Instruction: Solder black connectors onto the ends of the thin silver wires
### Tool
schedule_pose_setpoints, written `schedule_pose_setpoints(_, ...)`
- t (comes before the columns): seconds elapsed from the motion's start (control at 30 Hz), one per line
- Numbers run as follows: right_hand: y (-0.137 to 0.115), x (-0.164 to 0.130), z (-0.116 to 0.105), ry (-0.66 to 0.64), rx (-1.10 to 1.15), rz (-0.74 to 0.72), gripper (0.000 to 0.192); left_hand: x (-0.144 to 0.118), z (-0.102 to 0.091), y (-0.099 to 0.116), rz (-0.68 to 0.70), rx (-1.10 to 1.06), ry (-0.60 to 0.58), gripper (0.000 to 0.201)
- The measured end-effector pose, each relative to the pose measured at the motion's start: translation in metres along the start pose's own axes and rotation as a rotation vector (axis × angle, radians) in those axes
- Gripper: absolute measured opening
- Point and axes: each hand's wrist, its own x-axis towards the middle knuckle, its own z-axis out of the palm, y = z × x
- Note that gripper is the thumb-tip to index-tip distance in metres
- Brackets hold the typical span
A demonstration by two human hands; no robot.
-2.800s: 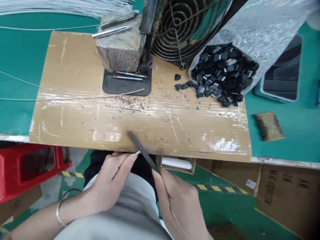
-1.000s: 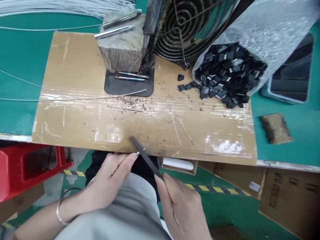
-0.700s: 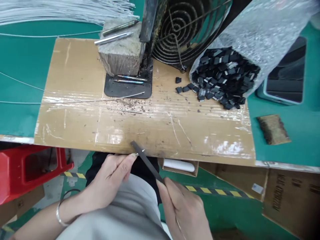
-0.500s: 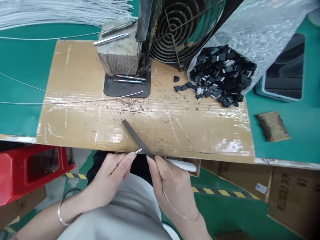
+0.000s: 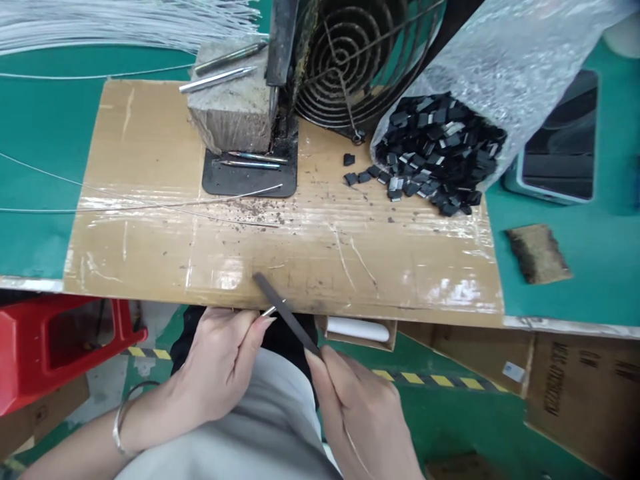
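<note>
Filing is under way at the counter (image 5: pixel 45 167) edge: left hand (image 5: pixel 220 363) pinches a thin metal pin (image 5: pixel 269 311), right hand (image 5: pixel 363 413) grips the file (image 5: pixel 285 312) laid across its tip; how much remains is unclear.

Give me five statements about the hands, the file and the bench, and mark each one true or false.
1. The right hand grips a dark flat file. True.
2. The left hand pinches a small metal pin against the file. True.
3. The black parts lie in a red tray. False: they spill from a clear plastic bag onto the cardboard sheet.
4. The wire fan guard stands at the near edge of the bench. False: it stands at the far edge, behind the cardboard.
5. A bracelet shows on the left wrist. True.
</note>
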Motion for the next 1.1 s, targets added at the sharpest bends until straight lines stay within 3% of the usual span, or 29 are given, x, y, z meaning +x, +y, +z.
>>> schedule_pose_setpoints(0.5, -0.001, 0.006, 0.001, 0.004, 0.004, -0.006, 0.048, 0.001, -0.002, -0.001, -0.025, -0.057, -0.042, 0.037)
schedule_pose_setpoints(0.9, -0.003, 0.006, 0.002, 0.027, -0.012, -0.006, 0.048, 0.002, 0.000, -0.001, -0.003, 0.021, -0.013, 0.036)
schedule_pose_setpoints(1.1, -0.002, -0.002, -0.001, -0.066, 0.029, 0.022, 0.045, 0.001, -0.001, 0.001, -0.027, -0.029, -0.042, 0.038)
